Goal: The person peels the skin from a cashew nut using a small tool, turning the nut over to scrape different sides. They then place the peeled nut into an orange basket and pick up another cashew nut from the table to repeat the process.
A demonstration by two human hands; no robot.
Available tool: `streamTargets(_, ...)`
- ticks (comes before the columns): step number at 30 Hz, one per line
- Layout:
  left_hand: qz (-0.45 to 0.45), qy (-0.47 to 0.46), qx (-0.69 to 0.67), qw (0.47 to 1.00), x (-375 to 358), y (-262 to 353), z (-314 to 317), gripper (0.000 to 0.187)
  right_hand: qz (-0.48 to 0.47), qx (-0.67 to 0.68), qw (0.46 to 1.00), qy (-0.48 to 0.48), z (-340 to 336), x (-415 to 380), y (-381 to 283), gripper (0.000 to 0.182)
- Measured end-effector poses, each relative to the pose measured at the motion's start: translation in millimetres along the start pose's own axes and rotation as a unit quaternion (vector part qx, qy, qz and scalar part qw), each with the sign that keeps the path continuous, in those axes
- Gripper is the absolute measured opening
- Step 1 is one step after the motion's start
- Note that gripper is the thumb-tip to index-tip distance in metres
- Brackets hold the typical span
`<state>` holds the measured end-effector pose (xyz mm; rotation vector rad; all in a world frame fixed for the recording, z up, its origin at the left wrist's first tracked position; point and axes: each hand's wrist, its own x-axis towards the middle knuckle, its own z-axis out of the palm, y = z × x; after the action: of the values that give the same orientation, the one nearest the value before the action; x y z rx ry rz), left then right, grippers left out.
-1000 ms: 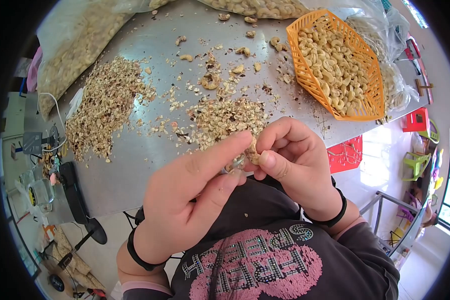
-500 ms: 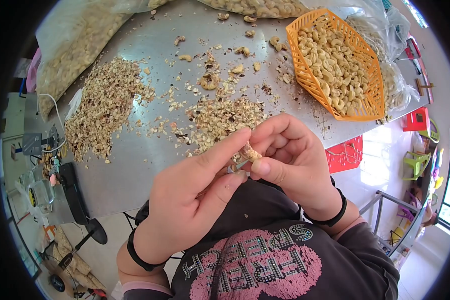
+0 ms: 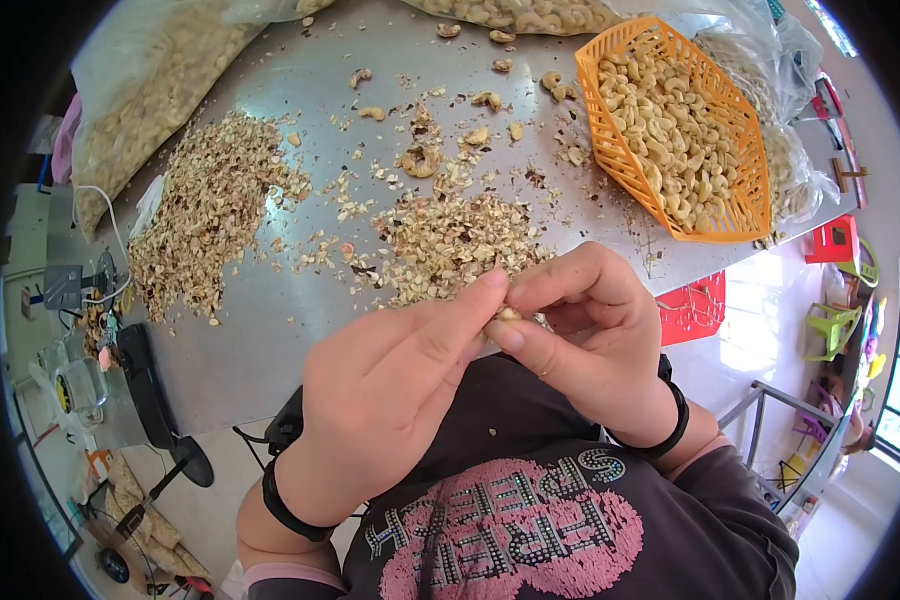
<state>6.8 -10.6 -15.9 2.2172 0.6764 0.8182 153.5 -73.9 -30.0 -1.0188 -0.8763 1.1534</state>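
Note:
My right hand (image 3: 580,335) pinches a cashew nut (image 3: 508,314) between thumb and fingertips, above the front edge of the metal table. Close against it is my left hand (image 3: 400,365), its fingers closed and their tips meeting the nut. A thin metal blade showed between the left fingers half a second ago; now those fingers cover it. Just beyond both hands lies a heap of nut skin flakes (image 3: 455,240). Several loose cashews, one of them a curled nut (image 3: 420,161), are scattered farther back.
An orange slatted basket (image 3: 610,165) of pale cashews stands at the back right. A larger pile of skin flakes (image 3: 210,205) spreads on the left, beside a clear plastic bag (image 3: 150,110) of nuts. Another bag (image 3: 530,14) lies along the back. A black stand (image 3: 150,390) is at the left edge.
My left fingers and thumb have closed over the blade and the nut. The right hand has dipped slightly towards me, and less of the cashew shows.

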Motion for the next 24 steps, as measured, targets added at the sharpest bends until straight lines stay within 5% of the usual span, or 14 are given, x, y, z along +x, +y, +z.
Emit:
streamTargets(8, 0.014, -0.005, 0.022, 1.0, 0.0, -0.9, -2.3, 0.039, 0.01, -0.008, 1.0, 0.011, 3.1, -0.7, -5.3, 0.019)
streamTargets(10, -0.125, -0.048, -0.073, 0.988, 0.6, 6.3, -9.4, 0.034, -0.016, -0.02, 1.0, 0.005, 1.2, -1.3, -2.5, 0.019)
streamTargets(13, -0.175, -0.061, -0.119, 0.975, 0.5, 8.6, -13.0, 0.032, -0.046, -0.041, 0.998, -0.017, -2.6, -1.6, -2.3, 0.02)
streamTargets(24, -0.084, -0.078, -0.096, 0.989, 4.2, 6.6, -17.2, 0.035, -0.09, -0.065, 0.992, -0.063, -5.9, -0.1, -1.6, 0.017)
